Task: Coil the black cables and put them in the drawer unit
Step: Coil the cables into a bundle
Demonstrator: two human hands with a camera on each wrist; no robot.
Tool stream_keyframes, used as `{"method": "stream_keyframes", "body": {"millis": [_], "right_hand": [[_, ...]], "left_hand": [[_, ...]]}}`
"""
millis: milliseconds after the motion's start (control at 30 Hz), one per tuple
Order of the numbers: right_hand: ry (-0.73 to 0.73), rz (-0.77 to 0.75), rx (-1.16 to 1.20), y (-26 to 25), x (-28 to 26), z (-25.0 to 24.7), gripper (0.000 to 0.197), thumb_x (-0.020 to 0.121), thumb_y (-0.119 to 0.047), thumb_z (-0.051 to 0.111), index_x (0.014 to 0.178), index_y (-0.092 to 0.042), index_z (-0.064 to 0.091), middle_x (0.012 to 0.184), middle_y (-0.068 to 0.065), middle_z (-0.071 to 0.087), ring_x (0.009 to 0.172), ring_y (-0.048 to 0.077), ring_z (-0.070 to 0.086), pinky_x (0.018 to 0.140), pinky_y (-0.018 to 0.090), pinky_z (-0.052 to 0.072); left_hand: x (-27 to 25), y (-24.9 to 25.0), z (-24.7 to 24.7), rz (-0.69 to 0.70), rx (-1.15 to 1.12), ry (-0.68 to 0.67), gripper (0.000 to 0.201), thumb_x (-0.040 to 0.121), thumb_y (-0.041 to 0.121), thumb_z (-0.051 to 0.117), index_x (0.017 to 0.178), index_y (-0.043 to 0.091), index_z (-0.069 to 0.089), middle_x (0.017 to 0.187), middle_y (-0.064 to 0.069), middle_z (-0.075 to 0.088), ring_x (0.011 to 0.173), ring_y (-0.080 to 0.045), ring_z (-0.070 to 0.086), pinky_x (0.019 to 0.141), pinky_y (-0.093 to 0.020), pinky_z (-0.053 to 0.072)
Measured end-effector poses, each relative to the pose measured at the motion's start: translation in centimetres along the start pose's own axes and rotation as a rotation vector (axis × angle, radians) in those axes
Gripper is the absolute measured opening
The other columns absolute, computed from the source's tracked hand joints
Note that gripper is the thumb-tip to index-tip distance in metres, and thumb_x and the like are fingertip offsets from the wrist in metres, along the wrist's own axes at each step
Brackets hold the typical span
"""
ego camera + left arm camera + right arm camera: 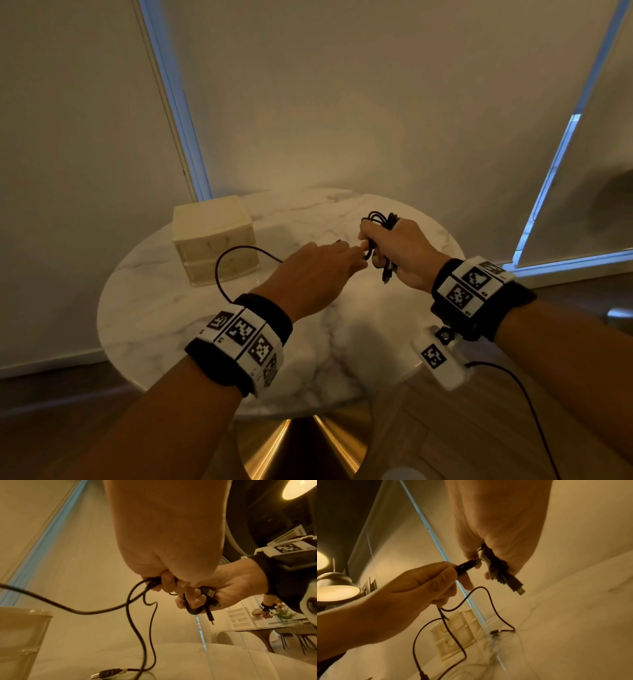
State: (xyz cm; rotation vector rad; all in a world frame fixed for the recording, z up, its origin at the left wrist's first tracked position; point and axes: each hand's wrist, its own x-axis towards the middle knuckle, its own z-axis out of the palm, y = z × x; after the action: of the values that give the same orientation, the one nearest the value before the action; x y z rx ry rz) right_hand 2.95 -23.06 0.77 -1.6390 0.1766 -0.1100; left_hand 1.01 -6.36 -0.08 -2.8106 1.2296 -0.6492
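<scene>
Over a round marble table (164, 318), my right hand (383, 246) grips a bundle of coiled black cable (381, 219) in its fist. A USB plug (517, 586) sticks out below the fist. My left hand (346, 253) pinches a strand of the same cable (465, 565) right beside the bundle. The loose black cable (226, 260) loops down from the left hand to the table, and its far plug (107, 674) lies on the marble. The cream drawer unit (214, 236) stands at the table's back left with both drawers closed.
The table stands on a gold cone base (301, 442) above a wooden floor. Blinds (308, 102) hang close behind it. A thin wire (513, 380) runs from my right wrist camera. Another person's hand (259, 613) shows at a distant table.
</scene>
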Motion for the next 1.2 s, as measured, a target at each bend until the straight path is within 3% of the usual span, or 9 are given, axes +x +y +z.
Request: {"method": "stream_keyframes", "body": {"millis": [233,400,533,667,800,900,967,1066,1200], "right_hand": [[-0.04,-0.026,0.131,-1.3,-0.3,-0.7,0.02,0.101,-0.014,0.049,0.094,0.0,0.061,0.09,0.019,0.077,0.055,0.016,0.049,0.054,0.025,0.044],[-0.061,-0.064,0.499,-2.2,-0.7,-0.2,0.021,0.103,-0.01,0.046,0.087,-0.006,0.059,0.058,0.004,0.065,0.073,0.021,0.065,0.08,0.035,0.057],[-0.223,-0.04,0.739,-3.4,-1.7,-0.4,0.015,0.103,-0.007,0.044,0.091,-0.005,0.053,0.056,0.003,0.044,0.054,0.019,0.058,0.063,0.035,0.057],[-0.327,0.003,0.423,-3.8,-1.8,-0.9,0.01,0.104,-0.01,0.048,0.1,-0.005,0.055,0.058,0.0,0.042,0.042,0.011,0.04,0.044,0.026,0.041],[-0.48,0.019,0.045,-4.0,-1.9,-1.8,0.01,0.101,-0.011,0.06,0.094,-0.004,0.057,0.086,0.017,0.07,0.042,0.007,0.038,0.046,0.022,0.043],[-0.643,0.008,-0.253,-4.3,-2.4,-2.5,0.017,0.099,-0.015,0.064,0.099,0.002,0.061,0.11,0.026,0.075,0.045,0.009,0.035,0.049,0.022,0.042],[-0.725,0.014,-0.41,-4.1,-2.7,-2.8,0.029,0.098,-0.02,0.066,0.1,0.009,0.066,0.098,0.025,0.075,0.046,0.01,0.038,0.05,0.023,0.042],[-0.8,0.012,-0.553,-3.3,-3.6,-3.1,0.049,0.096,-0.036,0.068,0.103,0.012,0.068,0.063,0.011,0.054,0.047,0.013,0.039,0.05,0.026,0.042],[-0.81,-0.066,-0.599,-2.9,-4.4,-3.2,0.065,0.082,-0.055,0.071,0.096,0.008,0.066,0.071,0.012,0.054,0.05,0.013,0.044,0.053,0.025,0.044]], "left_hand": [[-1.2,-1.2,0.8,-0.168,-0.279,-0.049,0.025,0.105,0.026,0.032,0.118,0.026,0.053,0.11,0.003,0.06,0.089,-0.021,0.059,0.081,-0.037,0.05],[-1.2,-1.7,0.5,-0.248,-0.467,-0.038,0.028,0.105,0.033,0.027,0.108,0.023,0.054,0.092,0.013,0.052,0.078,-0.01,0.05,0.069,-0.023,0.038],[-1.1,-2.4,-0.4,-0.207,-0.495,-0.007,0.023,0.104,0.035,0.029,0.093,0.026,0.047,0.077,0.018,0.049,0.067,-0.001,0.048,0.06,-0.013,0.034],[-0.8,-3.5,-1.2,-0.078,-0.323,-0.005,0.032,0.101,0.041,0.035,0.091,0.017,0.053,0.078,0.007,0.057,0.069,-0.017,0.052,0.06,-0.027,0.037],[-0.5,-4.2,-1.5,0.019,-0.172,0.001,0.024,0.101,0.042,0.036,0.091,0.026,0.05,0.08,0.011,0.052,0.072,-0.015,0.049,0.075,-0.026,0.029],[-0.6,-4.5,-1.7,-0.01,-0.138,-0.015,0.025,0.102,0.039,0.037,0.097,0.022,0.055,0.083,0.009,0.053,0.076,-0.016,0.048,0.083,-0.03,0.033],[-0.8,-4.8,-1.7,-0.024,-0.122,-0.005,0.023,0.102,0.037,0.039,0.097,0.021,0.055,0.083,0.009,0.05,0.076,-0.015,0.045,0.084,-0.032,0.034],[-1.0,-5.2,-1.7,-0.064,-0.112,-0.028,0.022,0.101,0.04,0.036,0.089,0.025,0.045,0.082,0.009,0.048,0.075,-0.015,0.041,0.077,-0.031,0.031],[-1.2,-5.0,-1.8,-0.13,-0.153,-0.101,0.025,0.102,0.039,0.035,0.088,0.021,0.044,0.082,0.001,0.056,0.075,-0.021,0.051,0.067,-0.032,0.038]]}}
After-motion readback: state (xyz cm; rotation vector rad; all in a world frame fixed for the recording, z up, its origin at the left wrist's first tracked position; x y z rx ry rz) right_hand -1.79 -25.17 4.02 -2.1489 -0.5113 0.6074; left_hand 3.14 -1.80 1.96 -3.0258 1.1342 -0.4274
